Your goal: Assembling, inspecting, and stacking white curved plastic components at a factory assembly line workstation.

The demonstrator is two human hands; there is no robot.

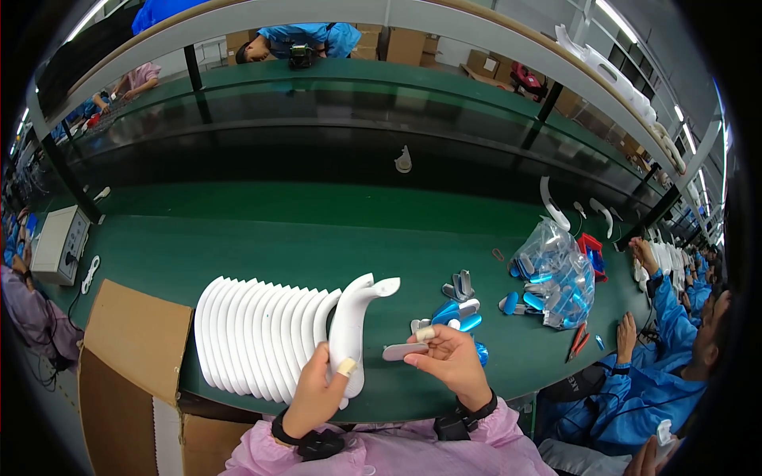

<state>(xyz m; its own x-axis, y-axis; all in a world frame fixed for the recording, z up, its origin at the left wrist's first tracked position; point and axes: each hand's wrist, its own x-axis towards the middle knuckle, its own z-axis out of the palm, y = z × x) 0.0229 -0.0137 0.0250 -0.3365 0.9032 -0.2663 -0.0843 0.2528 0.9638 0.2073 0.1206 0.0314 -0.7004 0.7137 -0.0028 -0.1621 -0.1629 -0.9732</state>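
My left hand (pixel 317 393) is closed on the lower part of a white curved plastic piece (pixel 347 333), which has a forked upper end. This piece stands at the right end of a tight row of similar white curved pieces (pixel 254 337) on the green table. Between the thumb and fingers of my right hand (pixel 451 361) is a small flat oval plate (pixel 403 351), greyish, held just right of the white piece. Beyond that hand lies a loose pile of oval plates (pixel 460 305), some grey and some with shiny blue faces. Tape wraps a finger on each hand.
A clear plastic bag (pixel 565 278) with blue plates, a red bin (pixel 592 255) and red-handled pliers (pixel 578 343) lie to the right. An open cardboard box (pixel 135 341) stands left, near a grey control box (pixel 59 246). A blue-sleeved co-worker (pixel 659 389) sits close on the right.
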